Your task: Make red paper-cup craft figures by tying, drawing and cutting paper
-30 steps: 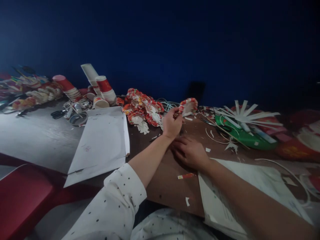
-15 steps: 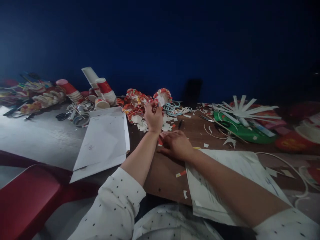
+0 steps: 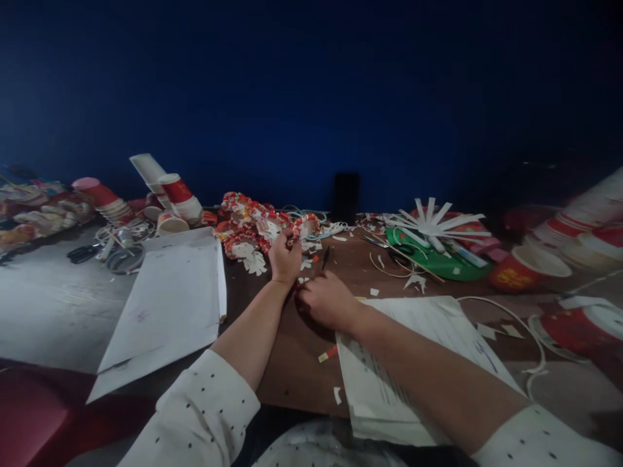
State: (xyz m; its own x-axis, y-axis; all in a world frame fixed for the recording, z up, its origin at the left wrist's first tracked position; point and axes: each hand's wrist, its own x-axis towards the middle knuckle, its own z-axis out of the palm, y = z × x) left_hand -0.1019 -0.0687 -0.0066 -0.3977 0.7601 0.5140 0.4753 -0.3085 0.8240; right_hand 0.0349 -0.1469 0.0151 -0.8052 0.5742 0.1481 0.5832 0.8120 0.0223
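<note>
My left hand [image 3: 286, 257] is closed at the edge of a red-and-white frilled paper piece [image 3: 306, 227], its fingertips partly hidden behind the hand. Beside it lies a heap of similar frilled red paper pieces [image 3: 246, 211]. White cut paper petals [image 3: 253, 259] are spread below that heap. Just nearer to me, my right hand [image 3: 327, 299] rests low over the brown table [image 3: 306, 376] with curled fingers; whatever its fingertips pinch is too small to make out. A dark pen-like tool [image 3: 326, 257] stands out just beyond the right knuckles.
Left are a white board [image 3: 165, 305], stacked paper cups [image 3: 180, 198], scissors [image 3: 82, 253] and a tape roll [image 3: 125, 259]. Printed sheets [image 3: 403, 363] lie under my right forearm. To the right are a green piece [image 3: 413, 253], white strips in a fan [image 3: 433, 224] and a red cup [image 3: 528, 269].
My left hand has lowered the frilled paper piece from upright towards the table. My right hand's fingers, flatter before, are now curled in. The view has shifted to the right.
</note>
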